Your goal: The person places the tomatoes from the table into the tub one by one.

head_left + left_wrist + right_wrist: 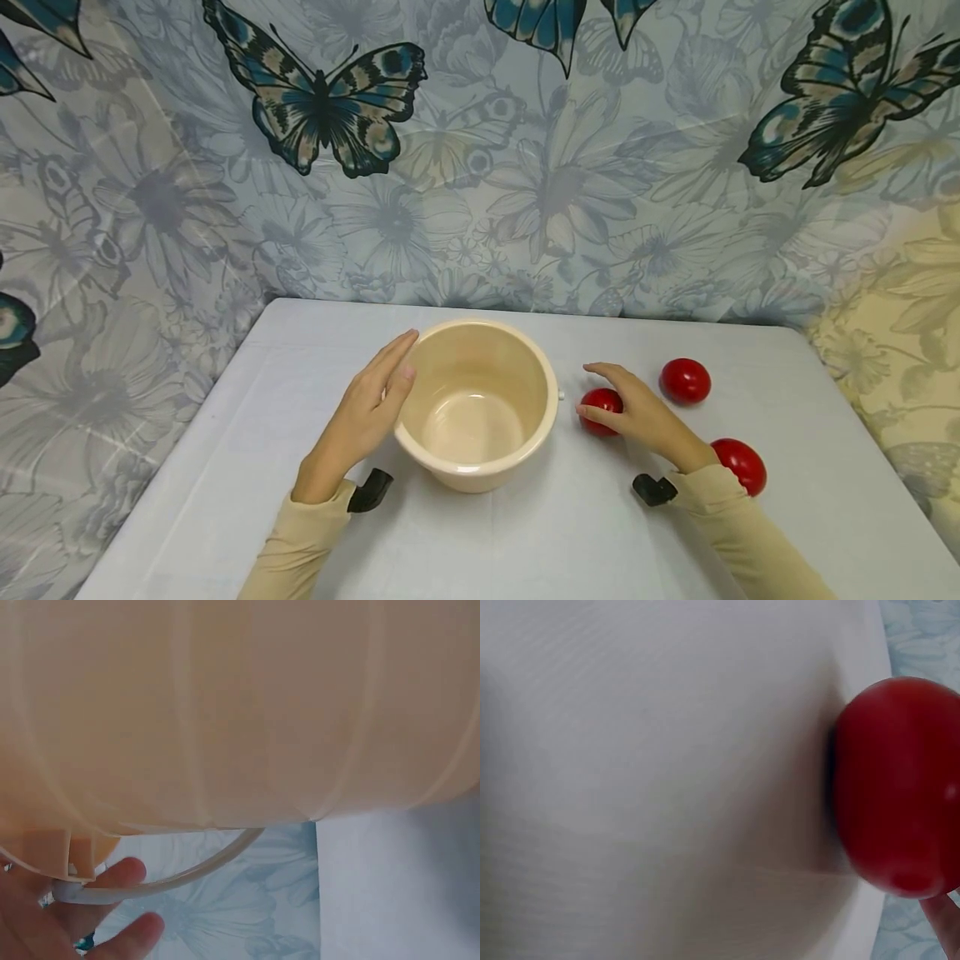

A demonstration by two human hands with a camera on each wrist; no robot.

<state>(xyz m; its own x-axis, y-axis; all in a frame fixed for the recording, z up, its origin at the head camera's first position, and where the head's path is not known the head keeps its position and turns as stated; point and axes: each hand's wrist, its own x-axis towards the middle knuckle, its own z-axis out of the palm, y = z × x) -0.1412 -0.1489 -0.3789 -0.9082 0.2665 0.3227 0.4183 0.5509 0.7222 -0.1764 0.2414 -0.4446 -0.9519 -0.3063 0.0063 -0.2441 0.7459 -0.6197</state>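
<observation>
Your right hand (643, 414) spreads, not yet gripping, around the red ball (603, 402) nearest the bucket (472, 468) on the bench (525, 537); close thumb and fingers evenly, lest it roll. Let your straight-fingered left hand (366, 408) steady the bucket.

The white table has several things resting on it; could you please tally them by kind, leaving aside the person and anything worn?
Red round objects: 3
Cream bucket: 1
Total: 4
</observation>
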